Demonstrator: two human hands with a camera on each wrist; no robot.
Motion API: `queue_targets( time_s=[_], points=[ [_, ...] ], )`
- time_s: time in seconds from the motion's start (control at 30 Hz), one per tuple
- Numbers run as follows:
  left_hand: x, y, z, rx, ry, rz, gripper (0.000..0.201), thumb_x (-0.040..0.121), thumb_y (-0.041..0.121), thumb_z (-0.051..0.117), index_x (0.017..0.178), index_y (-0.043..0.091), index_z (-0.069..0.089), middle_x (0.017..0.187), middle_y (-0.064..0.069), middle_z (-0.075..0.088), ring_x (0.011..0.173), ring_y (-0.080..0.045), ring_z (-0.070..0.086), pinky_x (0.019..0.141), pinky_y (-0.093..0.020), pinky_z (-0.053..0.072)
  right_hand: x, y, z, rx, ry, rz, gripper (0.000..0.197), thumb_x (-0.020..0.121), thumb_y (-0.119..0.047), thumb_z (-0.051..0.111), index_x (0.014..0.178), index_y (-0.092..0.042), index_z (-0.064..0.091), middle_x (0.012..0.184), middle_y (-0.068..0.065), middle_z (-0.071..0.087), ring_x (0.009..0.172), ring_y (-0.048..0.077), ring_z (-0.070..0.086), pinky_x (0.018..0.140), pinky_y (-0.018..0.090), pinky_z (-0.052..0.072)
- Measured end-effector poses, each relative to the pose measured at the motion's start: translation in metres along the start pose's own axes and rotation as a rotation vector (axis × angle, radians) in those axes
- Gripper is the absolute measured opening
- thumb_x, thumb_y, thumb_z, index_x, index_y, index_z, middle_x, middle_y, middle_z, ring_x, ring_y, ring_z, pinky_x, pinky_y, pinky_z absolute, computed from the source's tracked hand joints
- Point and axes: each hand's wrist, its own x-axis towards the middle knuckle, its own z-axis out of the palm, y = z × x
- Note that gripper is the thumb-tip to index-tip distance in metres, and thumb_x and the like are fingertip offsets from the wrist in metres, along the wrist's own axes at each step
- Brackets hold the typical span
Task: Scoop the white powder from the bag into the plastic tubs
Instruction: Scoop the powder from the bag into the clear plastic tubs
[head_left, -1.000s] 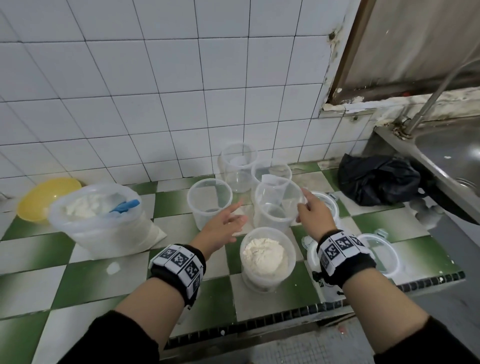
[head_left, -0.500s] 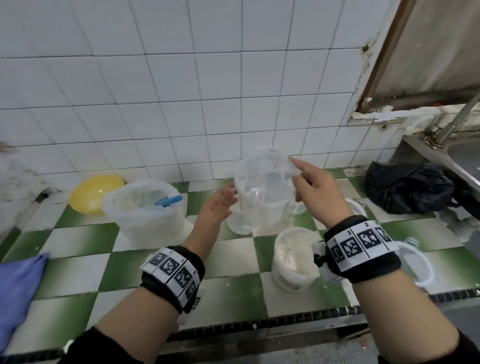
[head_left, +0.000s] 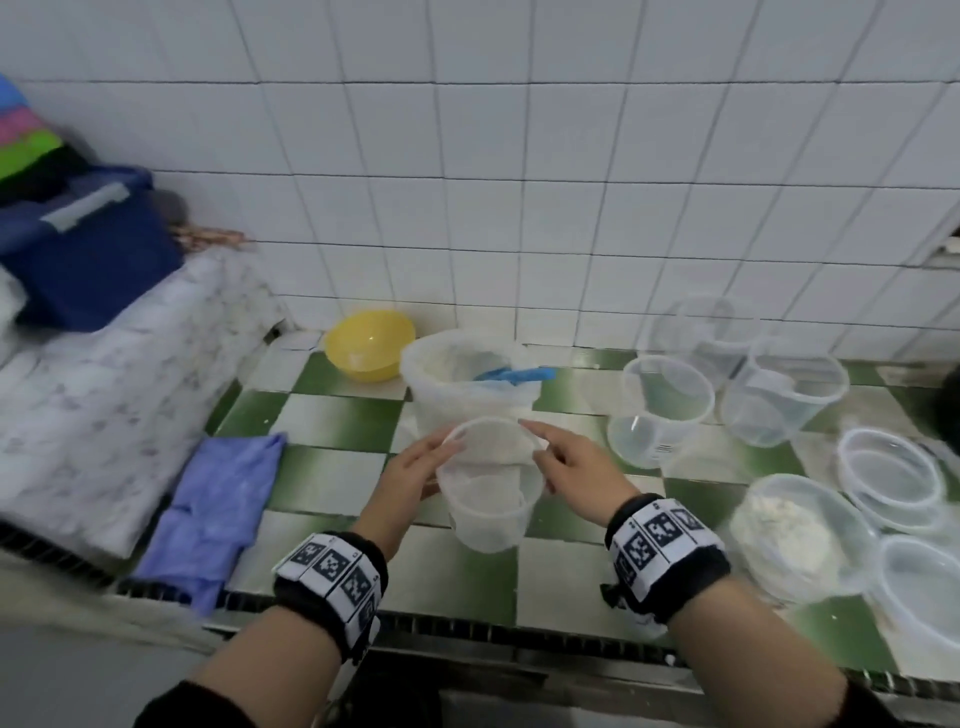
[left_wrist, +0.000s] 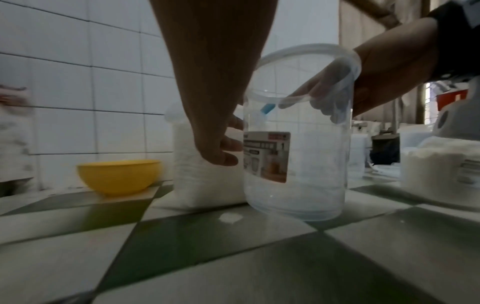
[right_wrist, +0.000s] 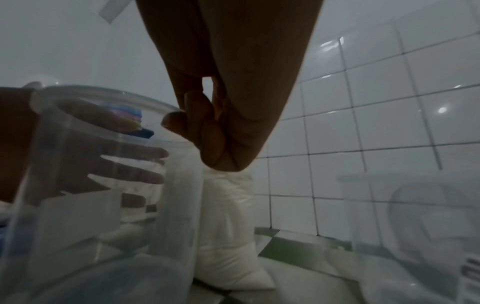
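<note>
Smooth and see-through, that clear plastic tub (head_left: 488, 514). Green-and-white checked tile counter (head_left: 332, 483) shines glossy, white wall tiles (head_left: 467, 182) too; the rumpled blue cloth (head_left: 218, 514) looks soft, matt.

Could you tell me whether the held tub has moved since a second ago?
Yes: the empty tub moved left from the other tubs to in front of the powder bag.
</note>
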Motion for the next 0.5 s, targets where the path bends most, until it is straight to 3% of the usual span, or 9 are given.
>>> queue_targets(
  time_s=[0.17, 0.27, 0.4, 0.5],
  points=[
    [0.004, -0.013, -0.028, 0.008, 0.07, -0.057, 0.024, 0.095, 0.033, 0.059, 0.111, 0.024, 0.074, 0.112, -0.001, 0.073, 0.109, -0.025, 0.066, 0.095, -0.041, 0.053, 0.016, 0.0, 0.031, -0.038, -0.039, 0.013, 0.044, 0.095, -0.012, 0.045, 0.137, -0.026, 0.048, 0.063, -0.005, 0.05, 0.063, 0.008, 0.051, 0.078, 0.026, 0.05],
    [0.009, -0.016, -0.034, 0.039, 0.085, -0.085, 0.024, 0.096, 0.038, 0.057, 0.105, 0.028, 0.076, 0.109, 0.002, 0.074, 0.11, -0.024, 0.065, 0.1, -0.047, 0.049, 0.017, 0.003, 0.033, -0.075, -0.052, 0.03, 0.045, 0.095, -0.012, 0.045, 0.137, -0.028, 0.047, 0.068, -0.002, 0.054, 0.067, 0.011, 0.054, 0.082, 0.028, 0.051],
    [0.014, -0.008, -0.04, 0.122, 0.109, -0.061, 0.028, 0.095, 0.046, 0.052, 0.103, 0.032, 0.075, 0.107, 0.008, 0.073, 0.11, -0.018, 0.062, 0.1, -0.042, 0.045, 0.017, 0.001, 0.018, -0.115, -0.005, 0.031, 0.039, 0.094, -0.02, 0.049, 0.13, -0.034, 0.052, 0.067, 0.002, 0.057, 0.067, 0.018, 0.059, 0.077, 0.024, 0.051],
    [0.025, 0.012, -0.05, 0.128, 0.201, 0.039, 0.024, 0.098, 0.043, 0.051, 0.108, 0.033, 0.071, 0.115, 0.009, 0.067, 0.114, -0.015, 0.057, 0.097, -0.037, 0.044, 0.024, -0.013, -0.007, -0.04, 0.3, -0.015, 0.023, 0.093, -0.025, 0.053, 0.112, -0.032, 0.064, 0.061, 0.0, 0.053, 0.055, 0.018, 0.049, 0.056, 0.015, 0.044]
  ],
)
